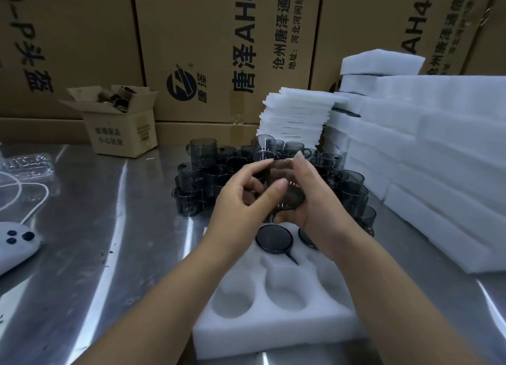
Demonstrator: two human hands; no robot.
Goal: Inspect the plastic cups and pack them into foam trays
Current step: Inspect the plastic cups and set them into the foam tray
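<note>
Nearest me, the tray (273, 334) shows mostly empty pockets. In its far row sits one packed cup (273, 240), with a second half hidden under my right wrist, so I judge the packing barely begun. Just above that row both hands hold a cup (287, 183) for checking: the left hand (241, 200) pinches its near side, and the right hand (317, 203) curls round the far side. Behind, the loose cups (197, 173) crowd up against the tray. Foam stacks (438, 159) wall off the right; the table (109, 200) gives me room on the left.
</note>
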